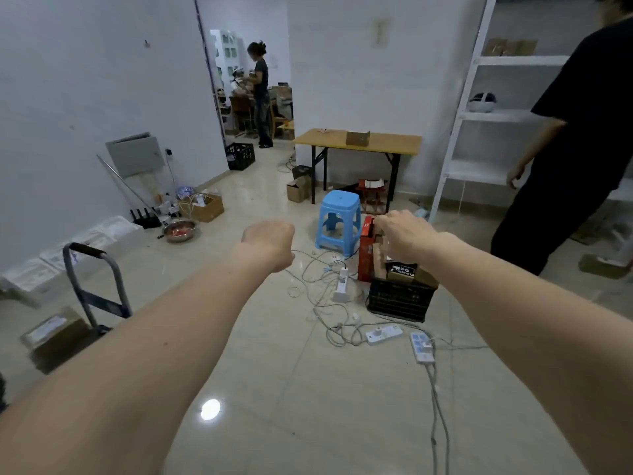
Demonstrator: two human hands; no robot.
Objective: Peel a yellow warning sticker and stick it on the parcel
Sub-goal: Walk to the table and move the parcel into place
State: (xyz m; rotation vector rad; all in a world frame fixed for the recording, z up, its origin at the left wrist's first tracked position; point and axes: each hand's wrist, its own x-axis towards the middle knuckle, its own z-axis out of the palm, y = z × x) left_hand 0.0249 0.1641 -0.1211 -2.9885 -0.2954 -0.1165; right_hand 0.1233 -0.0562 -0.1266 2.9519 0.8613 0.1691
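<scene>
Both of my bare arms reach straight out over the tiled floor. My left hand (269,242) hangs with its back toward me and its fingers are hidden behind it. My right hand (401,236) hovers above the boxes in a black crate (399,298), fingers loosely apart, with nothing seen in it. A small cardboard parcel (358,138) stands on the yellow table (394,144) far ahead. Another taped cardboard parcel (56,334) lies on a hand truck (92,279) at lower left. No yellow sticker is in sight.
A blue stool (339,217) and a red box (366,248) stand beside the crate. Power strips (383,334) and tangled cables cross the floor ahead. A person in black (575,138) walks at right by white shelves (496,114). Another person (262,94) stands in the far room.
</scene>
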